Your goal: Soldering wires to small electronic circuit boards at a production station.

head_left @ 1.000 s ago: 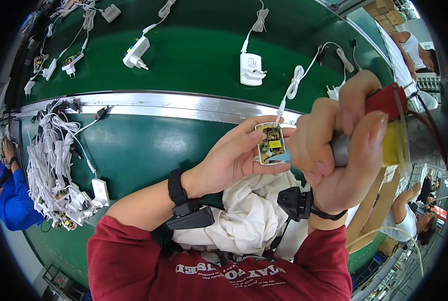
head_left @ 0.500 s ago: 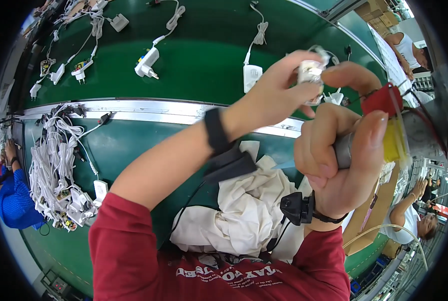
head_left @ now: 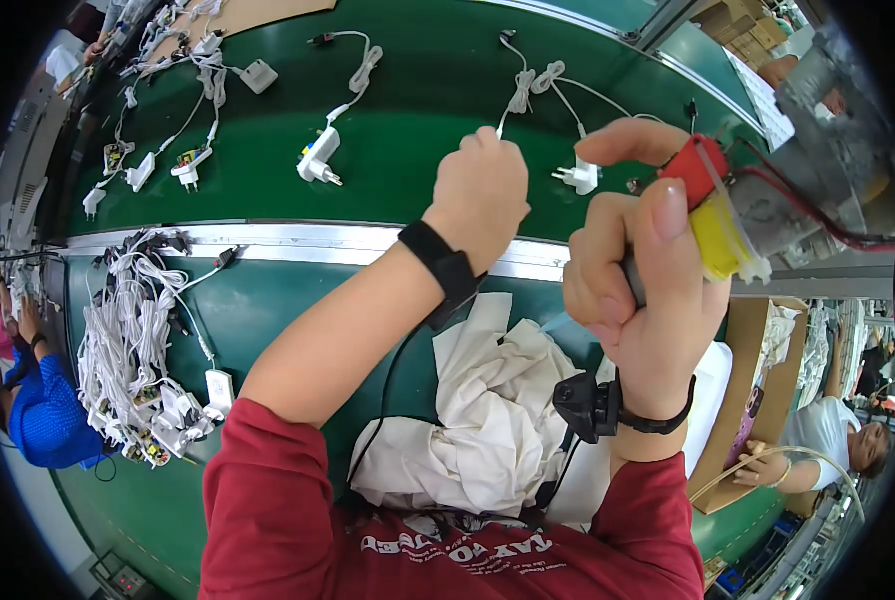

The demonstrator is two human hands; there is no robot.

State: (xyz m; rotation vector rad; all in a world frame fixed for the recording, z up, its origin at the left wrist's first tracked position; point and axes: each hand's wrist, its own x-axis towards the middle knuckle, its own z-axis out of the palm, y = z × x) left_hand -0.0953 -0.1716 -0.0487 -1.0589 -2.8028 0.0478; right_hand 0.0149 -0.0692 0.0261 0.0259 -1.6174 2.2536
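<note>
My right hand (head_left: 647,270) is wrapped round a grey cylindrical power tool (head_left: 817,150) with a red switch block, a yellow band and red and black wires. Its thumb is raised along the yellow band, and the index finger reaches over toward the red part. My left hand (head_left: 479,190) is curled closed over the green belt. A white cord (head_left: 518,95) runs down to its knuckles, and the power adapter on that cord is hidden by the hand. Just right of it lies a white plug adapter (head_left: 579,178), prongs pointing left, with its coiled cord stretching behind.
More corded adapters (head_left: 319,160) lie along the belt to the left. A metal rail (head_left: 297,240) separates the belt from my table, where a heap of white cords (head_left: 132,340) sits left and white cloth (head_left: 497,410) in front. A cardboard box (head_left: 752,400) stands right; co-workers sit on both sides.
The white piece that was between my hands is gone from them; a plug adapter now lies on the belt there. My left hand has moved left onto the neighbouring adapter. The view has shifted slightly.
</note>
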